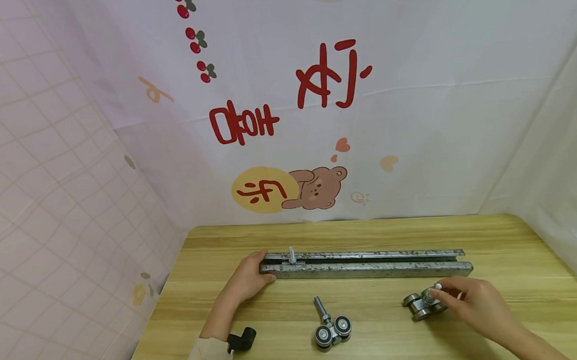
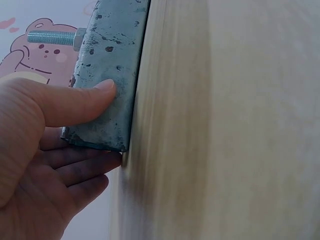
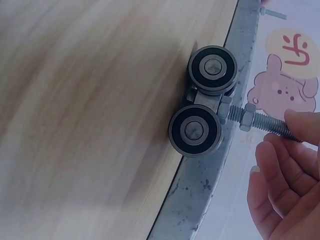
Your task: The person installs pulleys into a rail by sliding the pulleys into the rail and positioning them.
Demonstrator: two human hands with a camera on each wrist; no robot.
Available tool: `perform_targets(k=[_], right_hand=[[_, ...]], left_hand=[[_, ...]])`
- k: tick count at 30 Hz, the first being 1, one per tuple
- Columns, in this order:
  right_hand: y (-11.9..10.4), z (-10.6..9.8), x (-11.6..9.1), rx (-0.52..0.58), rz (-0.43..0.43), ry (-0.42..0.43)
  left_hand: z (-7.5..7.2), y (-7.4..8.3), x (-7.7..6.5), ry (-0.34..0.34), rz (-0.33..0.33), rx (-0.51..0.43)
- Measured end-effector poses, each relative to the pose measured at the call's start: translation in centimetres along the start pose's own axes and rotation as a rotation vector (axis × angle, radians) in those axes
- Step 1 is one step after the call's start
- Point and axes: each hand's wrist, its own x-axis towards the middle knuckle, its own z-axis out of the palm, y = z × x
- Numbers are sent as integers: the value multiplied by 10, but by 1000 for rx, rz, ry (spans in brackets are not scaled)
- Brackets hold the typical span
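Below the red characters [image 1: 324, 75] on the cloth [image 1: 434, 122], the left hand [image 1: 246, 277] grasps the rail [image 1: 368, 271], near the far edge of the surface [image 1: 370, 346], a bolt [image 1: 292, 255] standing in its slot, and the right hand [image 1: 481, 303] pinches a roller [image 1: 419, 305] toward the right edge.

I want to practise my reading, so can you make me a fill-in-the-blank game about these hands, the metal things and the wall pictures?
1. In the head view, the left hand grips the metal rail at its ____ end.
2. The right hand pinches the bolt of a roller carriage between fingers and ____.
3. The cartoon animal on the backdrop is a ____.

Missing words: left; thumb; bear.
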Motion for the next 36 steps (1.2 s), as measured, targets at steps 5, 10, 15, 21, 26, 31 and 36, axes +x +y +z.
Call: perform_targets(k=[5,10,15,21,26,31,36], right_hand=[[5,-3,-1,-12,42,-11],[9,-5,-2,-23,64,-7],[15,-7,-2,-33,57,18],[22,-11,-3,-36,71,34],[28,-15,-4,-37,116,37],[34,-18,-6,-48,164,41],[40,-22,-7,-59,191,58]], left_hand=[[0,-1,0,2,-2,-5],[0,-1,0,-1,-2,1],[0,-1,-1,1,-1,3],[0,0,-1,-3,-8,0],[0,0,0,0,-10,2],[0,0,-1,0,-4,6],[0,2,-2,0,-4,-5]])
